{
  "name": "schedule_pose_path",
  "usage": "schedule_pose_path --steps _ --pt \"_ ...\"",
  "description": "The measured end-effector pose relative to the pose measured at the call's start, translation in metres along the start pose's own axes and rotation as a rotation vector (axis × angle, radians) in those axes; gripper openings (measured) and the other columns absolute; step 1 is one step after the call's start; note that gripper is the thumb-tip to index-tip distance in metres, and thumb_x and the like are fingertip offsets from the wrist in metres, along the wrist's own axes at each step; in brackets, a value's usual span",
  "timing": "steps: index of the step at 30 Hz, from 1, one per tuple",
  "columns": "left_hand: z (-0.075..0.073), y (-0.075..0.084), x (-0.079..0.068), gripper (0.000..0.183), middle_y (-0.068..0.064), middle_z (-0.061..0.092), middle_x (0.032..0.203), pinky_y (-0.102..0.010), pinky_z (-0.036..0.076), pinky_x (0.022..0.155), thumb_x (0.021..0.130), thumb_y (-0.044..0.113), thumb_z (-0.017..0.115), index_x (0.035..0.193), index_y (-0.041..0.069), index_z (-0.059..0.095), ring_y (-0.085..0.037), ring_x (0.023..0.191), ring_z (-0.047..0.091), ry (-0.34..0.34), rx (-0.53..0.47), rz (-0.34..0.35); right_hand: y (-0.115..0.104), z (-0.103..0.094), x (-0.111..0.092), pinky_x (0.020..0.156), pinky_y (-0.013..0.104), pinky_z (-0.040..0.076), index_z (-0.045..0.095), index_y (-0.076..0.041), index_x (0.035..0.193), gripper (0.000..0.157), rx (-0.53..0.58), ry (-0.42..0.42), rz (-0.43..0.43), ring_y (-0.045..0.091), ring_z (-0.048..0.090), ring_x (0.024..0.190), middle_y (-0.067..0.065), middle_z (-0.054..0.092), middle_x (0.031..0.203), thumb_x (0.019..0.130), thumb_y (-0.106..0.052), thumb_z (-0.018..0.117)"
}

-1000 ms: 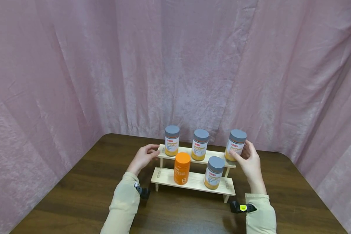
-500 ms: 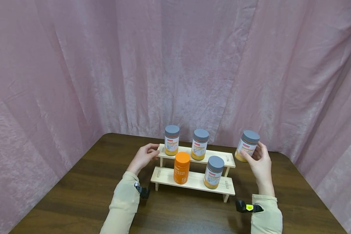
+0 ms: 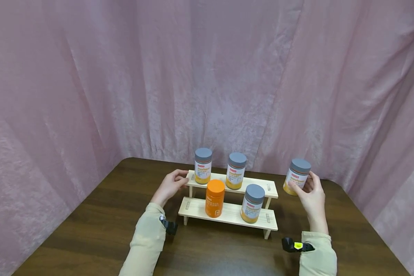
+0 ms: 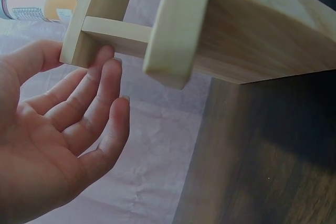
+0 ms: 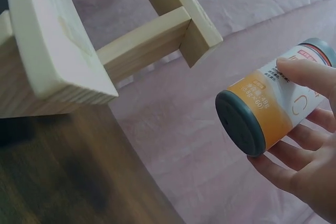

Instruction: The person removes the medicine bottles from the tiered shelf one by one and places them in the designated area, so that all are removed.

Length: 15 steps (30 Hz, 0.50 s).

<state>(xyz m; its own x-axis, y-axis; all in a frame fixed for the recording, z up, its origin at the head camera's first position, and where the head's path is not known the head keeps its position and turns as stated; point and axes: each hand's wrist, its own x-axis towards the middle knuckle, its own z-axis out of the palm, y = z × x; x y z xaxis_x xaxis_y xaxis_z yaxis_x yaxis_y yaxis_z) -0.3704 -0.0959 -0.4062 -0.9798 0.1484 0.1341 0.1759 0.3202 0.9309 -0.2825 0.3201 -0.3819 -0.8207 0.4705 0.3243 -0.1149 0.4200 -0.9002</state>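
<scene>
My right hand (image 3: 313, 200) holds a grey-lidded supplement jar (image 3: 296, 178) with a white and yellow label, off to the right of the wooden two-tier rack (image 3: 229, 210). In the right wrist view the jar (image 5: 273, 100) sits between thumb and fingers, its dark base showing. At the rack's upper left end, my left hand (image 3: 170, 186) pinches the board's edge, thumb on one side and fingertips on the other. Two matching jars, a left one (image 3: 203, 167) and a middle one (image 3: 236, 171), stand on the upper tier. Below them are an orange jar (image 3: 214, 199) and another grey-lidded jar (image 3: 252, 204).
The rack stands on a dark brown wooden table (image 3: 100, 214). Pink curtains (image 3: 220, 84) hang behind and at both sides. The upper tier's right end (image 3: 267, 186) is bare beside the middle jar.
The right hand has lifted its jar off the upper tier's right end and carried it to the right, then slightly lower. The left hand and the other jars have stayed put.
</scene>
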Motion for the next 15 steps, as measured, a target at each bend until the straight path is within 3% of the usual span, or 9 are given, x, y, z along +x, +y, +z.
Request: schedule_pose_path --steps 4,8,15 --pt "0.002 -0.001 -0.002 0.036 -0.018 0.071 0.095 -0.035 0.052 0.076 0.094 0.012 0.06 0.128 -0.001 0.056 -0.033 0.086 0.069 0.0 -0.006 0.007 0.007 -0.002 0.0 0.08 0.002 0.038 0.034 -0.012 0.148 0.075 -0.024 -0.008 0.001 -0.018 0.045 0.092 0.002 0.052 0.127 0.085 -0.018 0.074" --pt "0.002 -0.001 -0.002 0.036 -0.02 0.071 0.096 -0.031 0.051 0.074 0.094 0.012 0.061 0.128 -0.001 0.057 -0.028 0.081 0.069 0.011 -0.015 0.01 0.01 -0.001 0.0 0.08 0.002 0.038 0.033 -0.012 0.149 0.075 -0.022 -0.024 -0.01 -0.018 0.044 0.093 0.011 0.052 0.135 0.086 -0.018 0.074" --pt "0.0 -0.001 0.001 0.036 -0.019 0.071 0.096 -0.034 0.051 0.075 0.094 0.012 0.06 0.127 0.0 0.057 -0.021 0.078 0.068 0.001 -0.009 0.016 0.013 0.001 0.0 0.08 0.002 0.037 0.033 -0.011 0.149 0.074 -0.022 -0.037 0.01 -0.018 0.043 0.092 0.015 0.051 0.139 0.087 -0.018 0.073"
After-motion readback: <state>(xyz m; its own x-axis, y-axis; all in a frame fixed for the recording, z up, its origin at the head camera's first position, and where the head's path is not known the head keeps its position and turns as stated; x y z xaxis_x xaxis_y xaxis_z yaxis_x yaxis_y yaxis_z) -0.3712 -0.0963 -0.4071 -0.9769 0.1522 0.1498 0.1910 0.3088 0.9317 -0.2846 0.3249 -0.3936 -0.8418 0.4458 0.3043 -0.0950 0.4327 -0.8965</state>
